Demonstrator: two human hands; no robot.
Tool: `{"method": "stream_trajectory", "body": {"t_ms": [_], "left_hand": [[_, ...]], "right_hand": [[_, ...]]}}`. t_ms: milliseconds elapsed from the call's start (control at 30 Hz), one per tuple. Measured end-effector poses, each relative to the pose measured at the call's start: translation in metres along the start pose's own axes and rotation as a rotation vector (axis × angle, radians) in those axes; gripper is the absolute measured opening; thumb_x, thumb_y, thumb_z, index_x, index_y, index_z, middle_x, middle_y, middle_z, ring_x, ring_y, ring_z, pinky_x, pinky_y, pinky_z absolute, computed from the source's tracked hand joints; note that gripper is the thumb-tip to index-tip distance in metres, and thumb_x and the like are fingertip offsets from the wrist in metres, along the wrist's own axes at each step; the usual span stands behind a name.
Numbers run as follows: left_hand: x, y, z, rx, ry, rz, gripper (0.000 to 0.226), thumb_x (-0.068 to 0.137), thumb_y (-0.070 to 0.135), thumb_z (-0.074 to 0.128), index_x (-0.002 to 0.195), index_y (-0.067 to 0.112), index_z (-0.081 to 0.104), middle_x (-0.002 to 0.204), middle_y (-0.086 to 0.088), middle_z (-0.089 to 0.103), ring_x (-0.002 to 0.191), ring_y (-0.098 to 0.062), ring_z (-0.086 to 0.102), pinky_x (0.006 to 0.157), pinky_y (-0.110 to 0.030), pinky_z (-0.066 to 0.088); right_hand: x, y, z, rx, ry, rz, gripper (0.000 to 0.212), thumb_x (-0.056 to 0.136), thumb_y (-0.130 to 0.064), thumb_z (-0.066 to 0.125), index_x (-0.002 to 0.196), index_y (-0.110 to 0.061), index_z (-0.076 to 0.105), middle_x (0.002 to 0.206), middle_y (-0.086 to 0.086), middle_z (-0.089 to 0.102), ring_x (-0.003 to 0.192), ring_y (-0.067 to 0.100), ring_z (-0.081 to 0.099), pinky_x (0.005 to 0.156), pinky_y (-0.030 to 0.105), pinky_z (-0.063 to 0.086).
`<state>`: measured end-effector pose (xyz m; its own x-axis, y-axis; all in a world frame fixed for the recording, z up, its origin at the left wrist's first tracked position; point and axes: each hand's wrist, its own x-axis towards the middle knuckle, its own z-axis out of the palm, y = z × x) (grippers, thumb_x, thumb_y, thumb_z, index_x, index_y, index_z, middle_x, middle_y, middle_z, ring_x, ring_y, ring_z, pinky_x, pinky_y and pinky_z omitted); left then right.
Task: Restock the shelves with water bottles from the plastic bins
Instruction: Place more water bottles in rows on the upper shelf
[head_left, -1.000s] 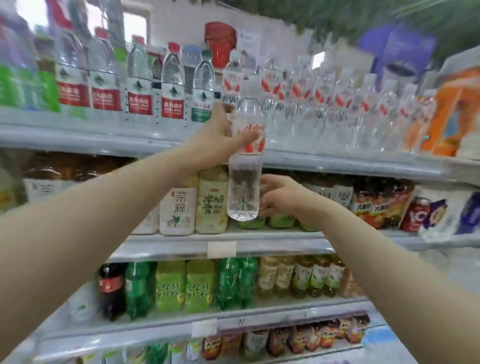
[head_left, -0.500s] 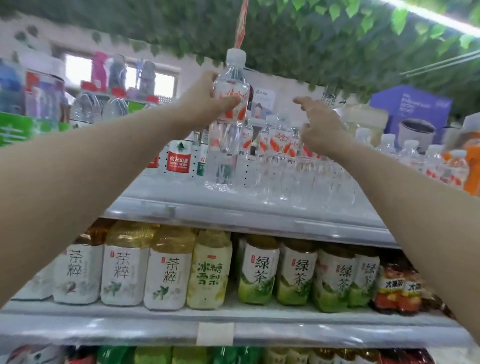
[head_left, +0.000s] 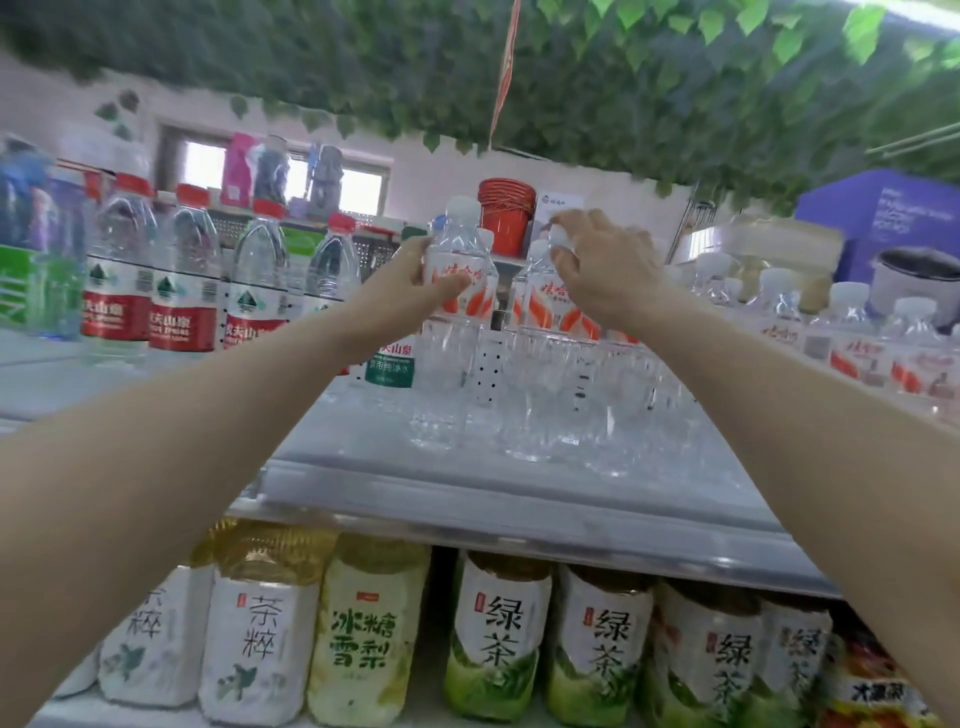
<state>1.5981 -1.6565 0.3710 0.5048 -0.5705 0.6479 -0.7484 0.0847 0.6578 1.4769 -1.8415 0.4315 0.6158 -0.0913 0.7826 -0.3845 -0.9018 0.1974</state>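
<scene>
My left hand (head_left: 415, 283) grips a clear water bottle (head_left: 451, 332) with a white cap and a red-and-white label, holding it upright with its base at the top shelf (head_left: 467, 499), left of the row of like bottles. My right hand (head_left: 605, 270) is curled over the white cap and neck of the neighbouring water bottle (head_left: 540, 353), which stands on the same shelf. More of these white-capped bottles (head_left: 852, 338) fill the shelf to the right. The plastic bins are out of view.
Red-capped, red-labelled water bottles (head_left: 182, 291) stand on the shelf's left part. A red bucket (head_left: 506, 215) sits behind the bottles. Tea bottles (head_left: 501, 639) line the shelf below. Green leaves hang overhead. A purple box (head_left: 878, 223) is at the far right.
My left hand has lowered the bottle onto the top shelf beside the row. My right hand, open in the air before, has come down onto the cap of the neighbouring bottle.
</scene>
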Motion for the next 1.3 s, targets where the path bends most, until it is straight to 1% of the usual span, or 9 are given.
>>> {"method": "stream_trajectory", "body": {"t_ms": [67, 267, 433, 567, 733, 867, 967, 1067, 1300], "left_hand": [[-0.001, -0.001, 0.005, -0.055, 0.008, -0.009, 0.053, 0.096, 0.033, 0.054, 0.142, 0.014, 0.035, 0.104, 0.001, 0.063, 0.088, -0.006, 0.062, 0.076, -0.026, 0.053], [-0.012, -0.015, 0.009, -0.019, -0.016, -0.069, 0.05, 0.092, 0.037, 0.056, 0.135, 0.015, 0.042, 0.119, 0.0, 0.06, 0.108, -0.018, 0.06, 0.097, -0.046, 0.05], [-0.041, -0.039, 0.007, 0.325, -0.266, -0.218, 0.055, 0.081, 0.042, 0.072, 0.126, 0.021, 0.05, 0.117, 0.005, 0.061, 0.099, -0.013, 0.061, 0.074, -0.027, 0.054], [-0.043, -0.05, 0.016, 0.364, -0.2, -0.25, 0.045, 0.078, 0.041, 0.077, 0.112, 0.019, 0.056, 0.102, 0.001, 0.063, 0.087, -0.016, 0.062, 0.071, -0.029, 0.053], [-0.035, -0.059, 0.017, 0.246, -0.243, -0.29, 0.049, 0.079, 0.033, 0.077, 0.121, 0.017, 0.056, 0.112, -0.008, 0.064, 0.098, -0.026, 0.065, 0.083, -0.046, 0.058], [-0.037, -0.064, 0.018, 0.174, -0.237, -0.27, 0.051, 0.081, 0.033, 0.076, 0.124, 0.017, 0.055, 0.119, -0.009, 0.062, 0.106, -0.027, 0.063, 0.085, -0.045, 0.057], [-0.04, -0.066, 0.016, 0.124, -0.279, -0.286, 0.075, 0.079, 0.04, 0.075, 0.143, 0.017, 0.041, 0.136, -0.005, 0.054, 0.119, -0.019, 0.056, 0.092, -0.034, 0.054], [-0.038, -0.066, 0.018, 0.148, -0.285, -0.287, 0.078, 0.084, 0.037, 0.072, 0.148, 0.016, 0.033, 0.143, -0.005, 0.049, 0.126, -0.018, 0.05, 0.09, -0.025, 0.051], [-0.039, -0.062, 0.024, 0.223, -0.246, -0.266, 0.073, 0.084, 0.037, 0.072, 0.144, 0.013, 0.038, 0.135, -0.006, 0.052, 0.117, -0.02, 0.055, 0.094, -0.035, 0.053]], "right_hand": [[0.0, 0.001, 0.003, -0.011, 0.031, -0.006, 0.044, 0.103, -0.036, 0.029, 0.144, -0.02, 0.036, 0.141, 0.009, 0.048, 0.122, 0.032, 0.05, 0.109, 0.049, 0.026], [-0.003, 0.004, 0.002, -0.068, 0.045, 0.005, 0.044, 0.103, -0.04, 0.026, 0.143, -0.025, 0.035, 0.144, 0.002, 0.047, 0.128, 0.028, 0.048, 0.113, 0.06, 0.01], [-0.002, 0.006, 0.003, -0.06, 0.04, -0.011, 0.043, 0.103, -0.04, 0.026, 0.143, -0.026, 0.036, 0.144, 0.002, 0.047, 0.126, 0.03, 0.048, 0.112, 0.06, 0.013], [-0.003, 0.005, 0.005, -0.061, 0.054, -0.007, 0.044, 0.103, -0.04, 0.026, 0.143, -0.026, 0.036, 0.143, 0.003, 0.048, 0.127, 0.03, 0.048, 0.113, 0.06, 0.013], [-0.003, 0.006, 0.005, -0.065, 0.054, -0.016, 0.045, 0.103, -0.041, 0.026, 0.144, -0.025, 0.035, 0.144, 0.003, 0.047, 0.127, 0.03, 0.048, 0.112, 0.059, 0.014], [-0.002, 0.009, 0.008, -0.052, 0.083, -0.025, 0.044, 0.103, -0.041, 0.025, 0.143, -0.025, 0.036, 0.143, 0.003, 0.048, 0.125, 0.03, 0.049, 0.112, 0.057, 0.014], [-0.001, 0.009, 0.011, -0.047, 0.102, -0.029, 0.045, 0.103, -0.041, 0.024, 0.143, -0.025, 0.036, 0.143, 0.004, 0.048, 0.125, 0.03, 0.049, 0.112, 0.056, 0.014], [-0.002, 0.01, 0.012, -0.042, 0.121, -0.032, 0.045, 0.103, -0.04, 0.024, 0.142, -0.023, 0.037, 0.143, 0.006, 0.049, 0.125, 0.031, 0.049, 0.111, 0.056, 0.013], [-0.002, 0.01, 0.015, -0.061, 0.133, -0.034, 0.045, 0.103, -0.04, 0.023, 0.141, -0.021, 0.038, 0.142, 0.008, 0.049, 0.125, 0.033, 0.049, 0.111, 0.057, 0.015]]}}
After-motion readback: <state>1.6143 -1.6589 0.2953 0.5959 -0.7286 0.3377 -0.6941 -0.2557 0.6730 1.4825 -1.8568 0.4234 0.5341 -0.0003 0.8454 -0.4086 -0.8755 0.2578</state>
